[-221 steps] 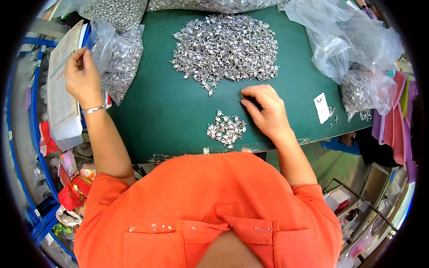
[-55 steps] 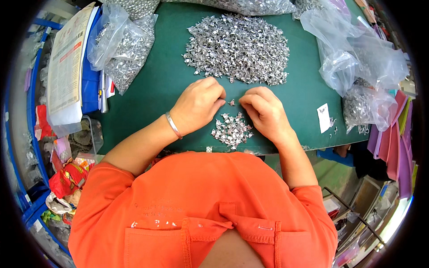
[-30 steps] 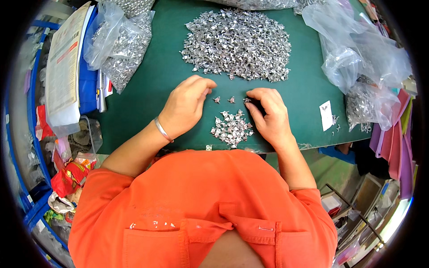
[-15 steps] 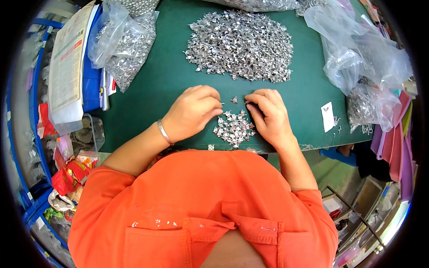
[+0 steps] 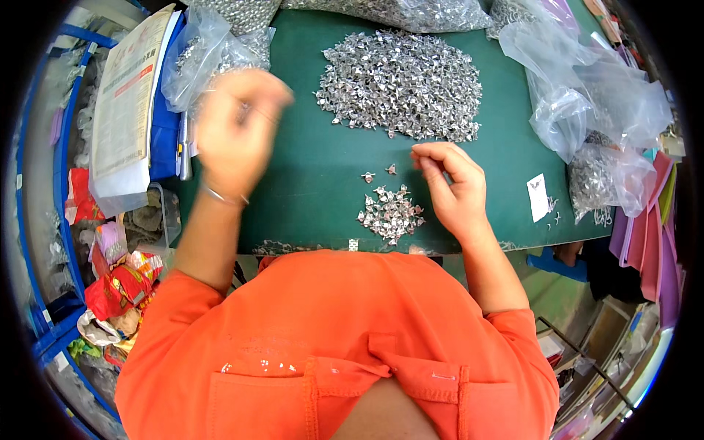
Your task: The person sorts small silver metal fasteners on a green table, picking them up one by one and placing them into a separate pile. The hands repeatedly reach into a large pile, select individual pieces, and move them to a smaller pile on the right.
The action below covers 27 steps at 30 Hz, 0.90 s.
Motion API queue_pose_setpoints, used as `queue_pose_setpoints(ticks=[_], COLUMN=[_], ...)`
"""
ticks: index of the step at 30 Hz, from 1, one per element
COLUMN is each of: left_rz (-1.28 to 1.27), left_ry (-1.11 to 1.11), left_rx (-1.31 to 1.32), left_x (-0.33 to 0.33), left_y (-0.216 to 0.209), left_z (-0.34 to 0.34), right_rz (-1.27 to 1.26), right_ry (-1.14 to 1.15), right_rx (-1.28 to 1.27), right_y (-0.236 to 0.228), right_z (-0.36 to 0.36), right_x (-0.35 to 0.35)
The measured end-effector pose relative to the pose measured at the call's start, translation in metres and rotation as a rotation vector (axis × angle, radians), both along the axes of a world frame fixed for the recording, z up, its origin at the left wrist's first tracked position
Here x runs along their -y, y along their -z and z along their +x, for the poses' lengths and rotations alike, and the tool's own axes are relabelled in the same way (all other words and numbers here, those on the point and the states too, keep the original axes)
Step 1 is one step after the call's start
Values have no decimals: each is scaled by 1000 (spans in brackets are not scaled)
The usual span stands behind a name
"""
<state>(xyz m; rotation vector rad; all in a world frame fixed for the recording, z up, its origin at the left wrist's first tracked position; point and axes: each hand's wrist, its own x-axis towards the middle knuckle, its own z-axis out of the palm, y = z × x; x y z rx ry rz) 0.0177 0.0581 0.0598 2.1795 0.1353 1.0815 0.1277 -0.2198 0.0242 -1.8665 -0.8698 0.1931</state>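
My left hand (image 5: 238,132) is smeared by motion beside the clear plastic bag of small silvery metal pieces (image 5: 260,48); whether its fingers hold anything cannot be made out. Over the green tabletop, my right hand (image 5: 453,180) has thumb and forefinger drawn together, and what may be between the tips is too small to name. Just left of those fingertips lie two loose metal pieces, one silvery piece (image 5: 368,177) and another piece (image 5: 391,169). Below them is a small pile of similar pieces (image 5: 391,214). Beyond my right hand spreads a large heap of such metal pieces (image 5: 403,84).
A blue holder with a printed sheet (image 5: 125,95) stands at the left, near a clear plastic tub (image 5: 167,213). Plastic bags (image 5: 565,88) of metal parts lie at the right and far edges. A white card (image 5: 537,197) rests near the right front edge.
My left hand has swung away to the left and farther out, toward the bag. Another loose piece now shows by the small pile. My right hand has shifted slightly right.
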Motion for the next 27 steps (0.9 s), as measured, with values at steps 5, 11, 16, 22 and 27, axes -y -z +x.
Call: queue_pose_setpoints(ticks=[5, 11, 16, 22, 27], left_rz=[193, 278, 50, -25, 69], left_ry=[-576, -561, 398, 708, 424], left_rx=[-263, -145, -413, -574, -410], left_x=[-148, -101, 34, 75, 59], left_y=[-8, -12, 8, 48, 41], left_z=[0, -2, 4, -16, 9], right_rz=[-46, -141, -85, -162, -200], right_ry=[-71, -349, -376, -383, -324], right_rx=[179, 237, 242, 194, 457], right_y=[11, 16, 9, 3, 10], right_z=[-3, 2, -3, 6, 13], right_x=[-3, 8, -6, 4, -24])
